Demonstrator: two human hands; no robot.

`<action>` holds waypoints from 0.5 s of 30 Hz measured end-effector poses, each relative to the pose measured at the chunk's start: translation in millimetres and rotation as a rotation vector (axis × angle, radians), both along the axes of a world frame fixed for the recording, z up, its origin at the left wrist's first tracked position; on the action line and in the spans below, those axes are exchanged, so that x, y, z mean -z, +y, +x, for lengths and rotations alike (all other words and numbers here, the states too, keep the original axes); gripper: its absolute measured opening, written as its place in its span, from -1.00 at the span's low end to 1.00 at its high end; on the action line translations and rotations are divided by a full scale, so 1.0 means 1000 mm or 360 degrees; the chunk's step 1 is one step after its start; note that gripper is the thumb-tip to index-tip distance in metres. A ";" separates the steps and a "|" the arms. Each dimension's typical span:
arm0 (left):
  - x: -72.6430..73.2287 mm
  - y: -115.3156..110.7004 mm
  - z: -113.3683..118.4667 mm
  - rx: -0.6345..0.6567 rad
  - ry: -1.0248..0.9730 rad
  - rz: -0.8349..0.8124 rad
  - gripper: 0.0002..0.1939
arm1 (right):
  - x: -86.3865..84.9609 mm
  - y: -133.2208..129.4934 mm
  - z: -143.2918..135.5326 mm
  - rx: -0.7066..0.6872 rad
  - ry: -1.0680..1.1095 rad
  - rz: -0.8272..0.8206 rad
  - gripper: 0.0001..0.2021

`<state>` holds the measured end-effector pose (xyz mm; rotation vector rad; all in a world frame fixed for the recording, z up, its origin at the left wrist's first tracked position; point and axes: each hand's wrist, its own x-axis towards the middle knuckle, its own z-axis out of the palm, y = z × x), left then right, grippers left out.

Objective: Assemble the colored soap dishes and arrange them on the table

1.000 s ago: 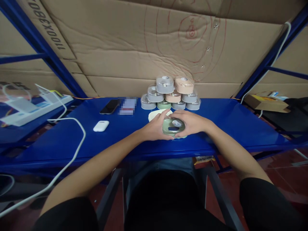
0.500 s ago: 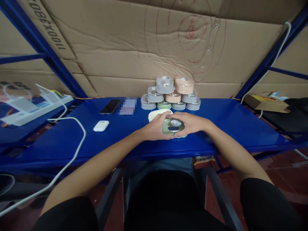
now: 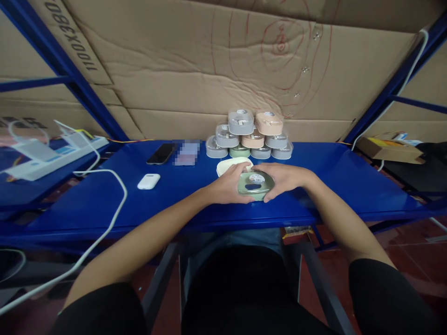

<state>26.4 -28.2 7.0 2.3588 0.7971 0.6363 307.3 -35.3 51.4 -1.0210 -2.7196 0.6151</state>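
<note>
Between my hands is a small green box with a clear lid [image 3: 256, 187], a round sticker and a dark patch on its top. My left hand [image 3: 228, 187] wraps round its left side. On the opposite side, my right hand [image 3: 287, 180] grips the box, thumb and fingers curved along the edge. Just behind my left hand lies a cream-coloured rounded piece [image 3: 228, 164], partly covered by the fingers. Farther back, several similar clear-lidded boxes stand stacked in tiers, including a grey box [image 3: 240, 124], a peach box [image 3: 268, 125] and another green box [image 3: 239, 150].
On the left of the blue table [image 3: 188, 211] lie a white earphone case [image 3: 148, 181], a dark phone [image 3: 160, 154] and a blurred-out flat item [image 3: 187, 152]. A white cable [image 3: 117, 218] runs from the power strip [image 3: 52, 160]. A cardboard box [image 3: 389, 150] sits at right.
My right hand has shifted slightly outward along the green box, so more of its lid and front side shows. The stacked boxes stay as they were.
</note>
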 end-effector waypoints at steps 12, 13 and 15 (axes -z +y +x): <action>-0.011 -0.010 0.002 0.0078 0.0184 0.0191 -0.04 | -0.002 -0.004 -0.001 0.0040 -0.0035 -0.0020 -0.20; -0.011 -0.010 0.002 0.0089 0.0169 0.0188 -0.05 | -0.003 -0.004 -0.003 0.0028 -0.0020 -0.0017 -0.23; -0.008 -0.010 0.002 0.0095 0.0143 0.0185 -0.04 | -0.004 -0.005 -0.004 0.0021 -0.0006 -0.0011 -0.25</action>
